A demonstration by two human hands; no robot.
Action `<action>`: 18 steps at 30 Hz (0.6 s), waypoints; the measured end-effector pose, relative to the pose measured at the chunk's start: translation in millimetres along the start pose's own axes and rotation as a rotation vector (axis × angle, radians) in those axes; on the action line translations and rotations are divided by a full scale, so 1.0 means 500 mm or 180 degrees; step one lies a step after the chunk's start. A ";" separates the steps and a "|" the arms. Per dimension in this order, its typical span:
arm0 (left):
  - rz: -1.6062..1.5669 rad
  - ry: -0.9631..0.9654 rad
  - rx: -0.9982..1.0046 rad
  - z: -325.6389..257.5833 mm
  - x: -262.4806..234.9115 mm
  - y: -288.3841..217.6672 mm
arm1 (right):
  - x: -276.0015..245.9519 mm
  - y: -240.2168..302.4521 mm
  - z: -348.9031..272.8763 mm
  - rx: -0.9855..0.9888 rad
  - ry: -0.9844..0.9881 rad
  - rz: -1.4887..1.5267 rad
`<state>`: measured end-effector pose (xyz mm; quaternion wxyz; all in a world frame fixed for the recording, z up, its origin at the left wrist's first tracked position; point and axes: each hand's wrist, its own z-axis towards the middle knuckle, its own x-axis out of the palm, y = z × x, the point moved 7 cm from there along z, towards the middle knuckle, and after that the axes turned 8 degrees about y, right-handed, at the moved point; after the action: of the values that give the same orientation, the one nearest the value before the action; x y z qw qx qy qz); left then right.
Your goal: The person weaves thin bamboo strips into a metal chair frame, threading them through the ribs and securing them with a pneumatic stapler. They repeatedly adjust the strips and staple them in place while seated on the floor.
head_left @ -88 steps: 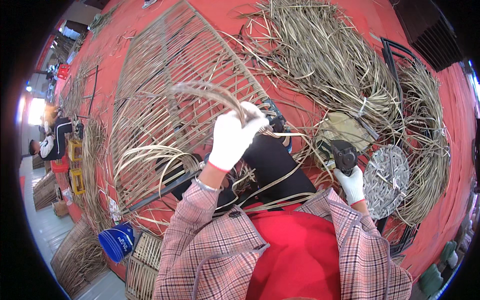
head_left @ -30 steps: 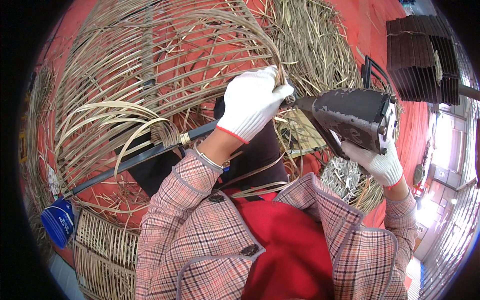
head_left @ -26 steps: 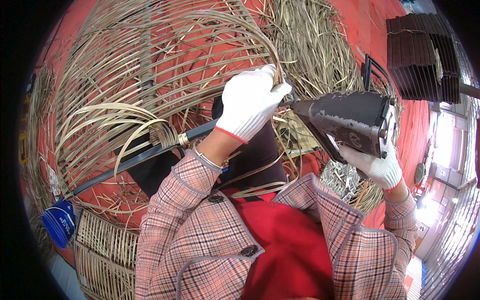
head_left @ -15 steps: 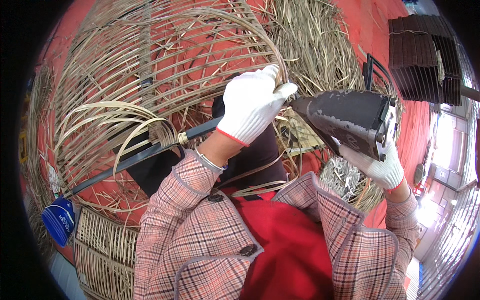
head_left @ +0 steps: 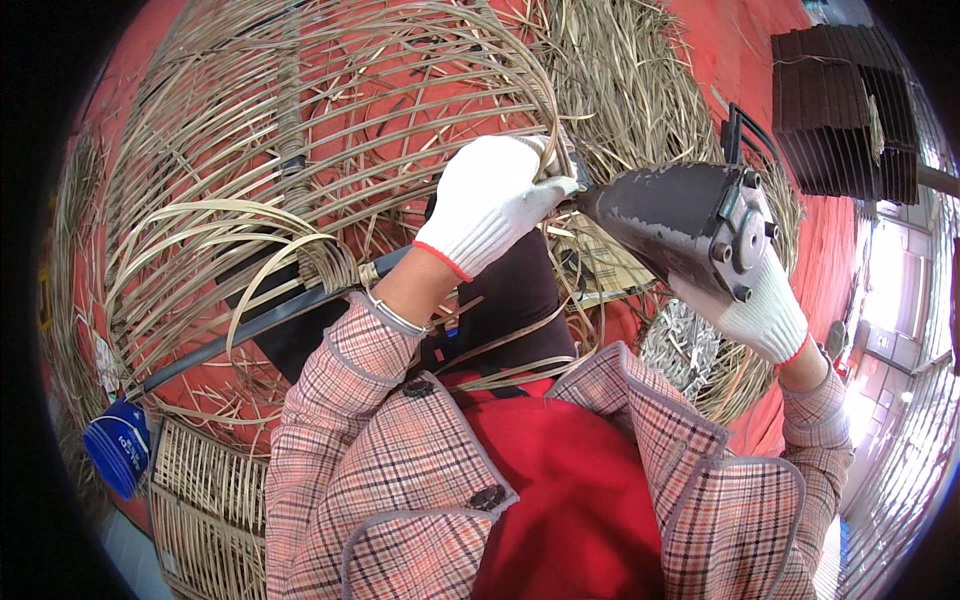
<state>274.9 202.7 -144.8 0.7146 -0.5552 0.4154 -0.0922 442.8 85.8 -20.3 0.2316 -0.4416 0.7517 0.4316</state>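
Observation:
My left hand [head_left: 492, 205], in a white knit glove, pinches the bundled strips [head_left: 562, 150] at the right edge of a large woven cane frame [head_left: 410, 110]. In my right hand [head_left: 755, 310], also gloved, is a dark, scuffed pneumatic staple gun [head_left: 650, 215]. Its narrow nose points left and meets the strips right beside my left fingertips. The gun's body hides its handle and most of my right fingers. A grey metal bar [head_left: 230, 335] runs along the near side of the frame, with curved pale strips [head_left: 220, 215] wrapped over it.
Piles of loose cane strips [head_left: 630, 90] lie on the red floor covering [head_left: 735, 40]. A stack of dark slatted panels [head_left: 820, 110] stands at the far right. At lower left are a blue round container [head_left: 118, 448] and a smaller woven panel [head_left: 205, 490]. A silvery heap [head_left: 682, 350] lies near my right wrist.
The staple gun has tilted so its round end cap now faces me more. My left hand has shifted slightly left and down, still on the strips.

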 end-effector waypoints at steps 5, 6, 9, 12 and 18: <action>0.0061 -0.0112 -0.0076 0.004 0.002 -0.004 | -0.002 0.007 0.003 0.0191 -0.0109 0.0378; 0.0120 -0.0217 -0.0026 0.004 0.001 -0.008 | 0.000 0.011 0.002 0.0196 -0.0106 0.0656; 0.0544 -0.0590 0.0135 0.002 -0.006 -0.023 | 0.009 0.002 -0.010 0.0759 -0.0110 0.1481; 0.0550 -0.0611 0.0038 0.002 -0.001 -0.022 | 0.010 0.003 -0.017 0.0963 -0.0139 0.1477; 0.0437 -0.0446 -0.0211 -0.001 0.007 -0.012 | 0.016 0.003 -0.024 0.0925 -0.0148 0.1705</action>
<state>278.7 198.3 -141.4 0.7278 -0.5539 0.4043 0.0099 437.8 72.1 -19.0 0.1875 -0.1799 0.8898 0.3752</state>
